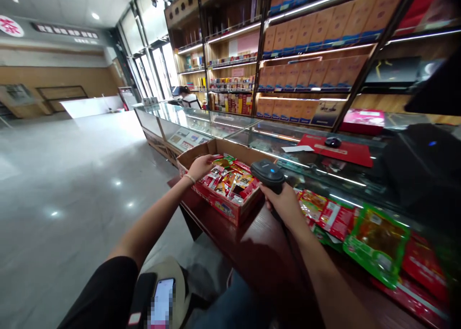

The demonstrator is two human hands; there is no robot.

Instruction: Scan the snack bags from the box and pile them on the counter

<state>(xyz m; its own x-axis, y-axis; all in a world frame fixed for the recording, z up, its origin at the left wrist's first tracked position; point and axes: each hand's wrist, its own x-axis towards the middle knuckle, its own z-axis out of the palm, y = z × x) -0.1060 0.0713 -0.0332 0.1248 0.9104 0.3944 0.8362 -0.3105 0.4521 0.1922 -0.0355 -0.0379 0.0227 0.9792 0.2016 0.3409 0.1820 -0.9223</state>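
Note:
My right hand (285, 205) is wrapped round the handle of a black barcode scanner (268, 172) with a blue light on top. The scanner's head is over the right side of an open cardboard box (226, 211), which stands on the dark red wooden table. Inside the box lie many small red and clear snack packets (230, 181). My left hand (201, 167) reaches over the box's left wall, with its fingertips at the packets near the back. Whether those fingers grip a packet I cannot make out.
More snack packets (378, 240) lie on the table at right. Behind runs a glass display counter (248, 133) bearing a red mat (338, 149) and a computer mouse (333, 142). A phone (163, 295) rests on a stool (178, 271) below. A person (190, 98) sits farther back.

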